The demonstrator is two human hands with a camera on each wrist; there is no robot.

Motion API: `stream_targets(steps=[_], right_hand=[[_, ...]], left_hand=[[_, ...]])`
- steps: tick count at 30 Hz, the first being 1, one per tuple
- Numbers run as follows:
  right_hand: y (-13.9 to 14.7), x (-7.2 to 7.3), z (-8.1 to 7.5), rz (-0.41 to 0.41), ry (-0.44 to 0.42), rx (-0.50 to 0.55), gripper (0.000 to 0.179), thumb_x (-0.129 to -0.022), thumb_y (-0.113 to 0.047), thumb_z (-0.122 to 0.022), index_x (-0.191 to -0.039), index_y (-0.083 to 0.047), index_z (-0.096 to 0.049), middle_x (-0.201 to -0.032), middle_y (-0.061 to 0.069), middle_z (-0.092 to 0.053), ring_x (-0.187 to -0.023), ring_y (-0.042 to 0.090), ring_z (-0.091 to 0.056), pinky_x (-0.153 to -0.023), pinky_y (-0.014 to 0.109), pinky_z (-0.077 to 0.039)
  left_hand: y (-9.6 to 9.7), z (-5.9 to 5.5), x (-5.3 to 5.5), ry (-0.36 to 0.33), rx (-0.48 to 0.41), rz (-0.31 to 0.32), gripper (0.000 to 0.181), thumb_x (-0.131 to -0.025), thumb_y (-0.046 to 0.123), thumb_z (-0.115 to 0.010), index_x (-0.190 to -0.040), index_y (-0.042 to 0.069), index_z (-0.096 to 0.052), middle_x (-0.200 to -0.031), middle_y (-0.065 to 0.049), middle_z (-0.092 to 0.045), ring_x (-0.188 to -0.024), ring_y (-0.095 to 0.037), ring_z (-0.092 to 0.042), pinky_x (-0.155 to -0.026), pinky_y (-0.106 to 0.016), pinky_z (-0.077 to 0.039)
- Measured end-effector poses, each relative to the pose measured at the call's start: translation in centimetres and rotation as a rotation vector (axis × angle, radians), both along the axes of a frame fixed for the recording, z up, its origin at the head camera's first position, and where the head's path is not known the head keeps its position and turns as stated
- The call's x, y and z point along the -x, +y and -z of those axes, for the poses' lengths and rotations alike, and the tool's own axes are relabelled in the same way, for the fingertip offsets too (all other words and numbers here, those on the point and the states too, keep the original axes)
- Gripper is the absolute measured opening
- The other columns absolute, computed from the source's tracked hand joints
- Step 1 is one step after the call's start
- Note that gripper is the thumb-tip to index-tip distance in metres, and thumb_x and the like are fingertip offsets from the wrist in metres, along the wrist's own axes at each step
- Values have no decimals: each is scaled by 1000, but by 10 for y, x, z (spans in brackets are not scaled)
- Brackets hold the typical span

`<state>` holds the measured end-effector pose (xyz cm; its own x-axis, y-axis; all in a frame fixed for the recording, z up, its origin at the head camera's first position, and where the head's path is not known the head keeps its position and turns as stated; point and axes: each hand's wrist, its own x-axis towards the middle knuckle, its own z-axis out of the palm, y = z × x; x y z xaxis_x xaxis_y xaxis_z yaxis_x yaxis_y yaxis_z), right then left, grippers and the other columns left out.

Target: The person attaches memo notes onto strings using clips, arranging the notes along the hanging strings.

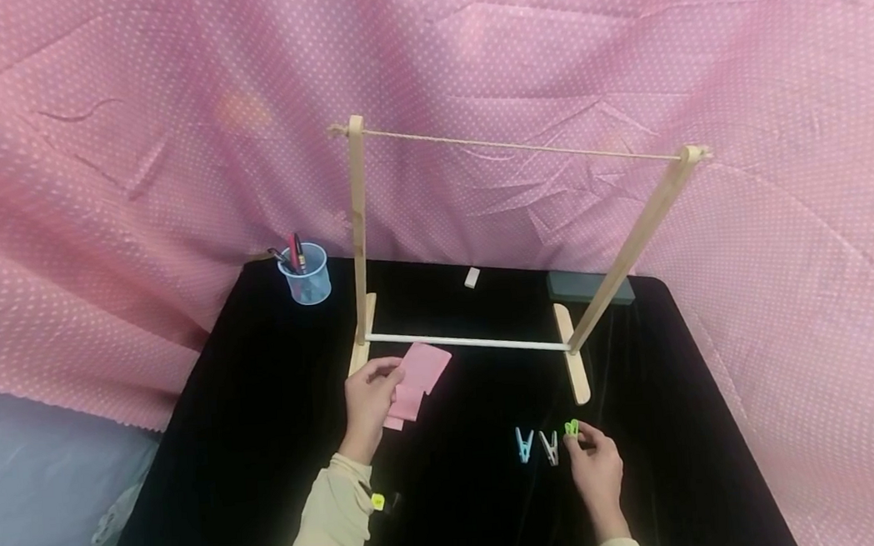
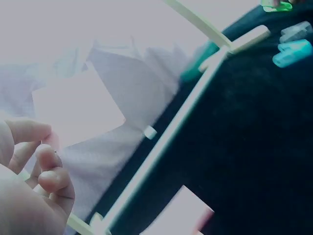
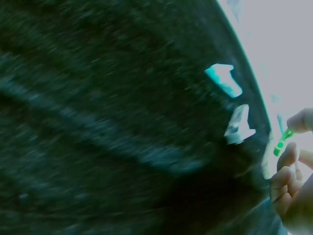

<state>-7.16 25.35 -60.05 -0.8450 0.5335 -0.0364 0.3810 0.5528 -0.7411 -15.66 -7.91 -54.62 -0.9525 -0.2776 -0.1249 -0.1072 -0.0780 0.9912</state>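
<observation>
My left hand pinches a pink sheet, paper or card, between thumb and fingers near the stand's left foot. Below the held sheet more pink sheet shows; in the left wrist view a separate pink piece appears over the black table. My right hand pinches a green clothespin at the front right. To its left lie a grey clothespin and a blue clothespin. The right wrist view also shows the green clothespin between thumb and fingertips.
A wooden stand with a left post, a right post, a rope across the top and a white bar low down. Behind are a blue pen cup, a white block and a dark green box.
</observation>
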Motion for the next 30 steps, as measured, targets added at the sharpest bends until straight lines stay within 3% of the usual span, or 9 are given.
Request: stream_targets(steps=[7,13,17,24,30], right_hand=[[-6,16,-25,-34,83,8,32,-93,-17,-70,-121,-3,-69,-108,19,-69,-78,18,-62,-68,28,-46],[-15,35,-51,-80,167,22,29,-91,-15,-72,-118,-4,-71,-107,17,-67,-74,12,-60,-63,24,-46],[-23,47,-76,-134,218,64,29,-92,-13,-73,-119,-4,-70,-109,18,-66,-70,9,-60,-58,21,-46],[-45,67,-125,-247,286,138,30,-94,-14,-71,-123,-6,-69,-111,15,-65,-72,6,-61,-59,19,-46],[-68,86,-163,-341,401,262,28,-91,-8,-73,-118,-3,-70,-99,6,-65,-65,1,-57,-55,16,-46]], left_hand=[[1,-33,11,50,-78,3,14,-89,4,-74,-103,-1,-75,-72,1,-62,-51,-9,-47,-47,-19,-36],[3,-56,15,78,-93,-3,14,-90,7,-74,-103,3,-75,-72,2,-61,-52,-9,-47,-47,-20,-37],[5,-69,19,100,-141,-21,14,-90,7,-74,-103,2,-74,-70,2,-60,-50,-10,-47,-46,-20,-37],[8,-93,33,208,-199,-74,15,-90,0,-71,-104,-6,-71,-73,4,-64,-48,-8,-47,-45,-17,-39],[9,-115,44,264,-230,-98,14,-90,-2,-71,-103,-8,-70,-72,6,-65,-45,-7,-46,-42,-16,-37]])
